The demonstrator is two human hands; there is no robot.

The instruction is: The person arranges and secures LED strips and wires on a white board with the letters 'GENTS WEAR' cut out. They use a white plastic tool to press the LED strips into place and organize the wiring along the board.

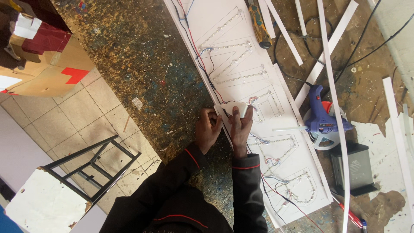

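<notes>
Counts: two hands, left hand and right hand, both pinching one small white piece. One long white sign board under them, five LED-lined letter outlines on it. One blue glue gun right of the grip, on one white reel. One dark power supply box. One orange-handled tool. One stool. One cardboard box. One red pen.

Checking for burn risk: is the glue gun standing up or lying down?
Lying down. The glue gun rests on its side on a tape reel, nozzle pointing at the sign panel.
</notes>
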